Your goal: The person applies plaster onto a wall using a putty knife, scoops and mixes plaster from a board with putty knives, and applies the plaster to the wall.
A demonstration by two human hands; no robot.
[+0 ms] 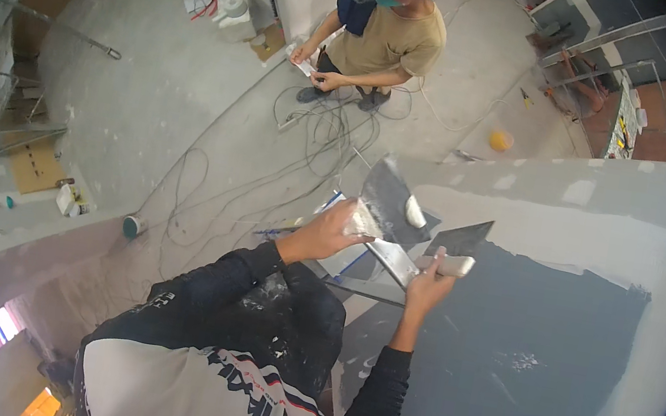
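1. Wide grey blade (384, 192), one: just beyond the left hand (329, 232), pale base at the fingers; left hand closed on that base.
2. Pale-handled trowel (453, 266), one: handle within the right hand (431, 284), which is gripping it; dark pointed blade projects beyond, up and rightward.
3. Metal strip (393, 262), one, slanting between the two hands. Which tool it belongs to, cannot tell.
4. Small pale piece (415, 212), one, against the right side of the wide grey blade; handle or lump, unclear.
5. Dark grey patch (520, 354), one, broad, ragged-edged, on a pale surface right of the right hand.
6. Grey cables (328, 132), tangled on the floor (152, 81); number not countable.
7. Co-worker (391, 46), one, standing past the cables, both hands at one small white object (304, 67).
8. Yellow round object (499, 140), one, on the floor, right of the co-worker.
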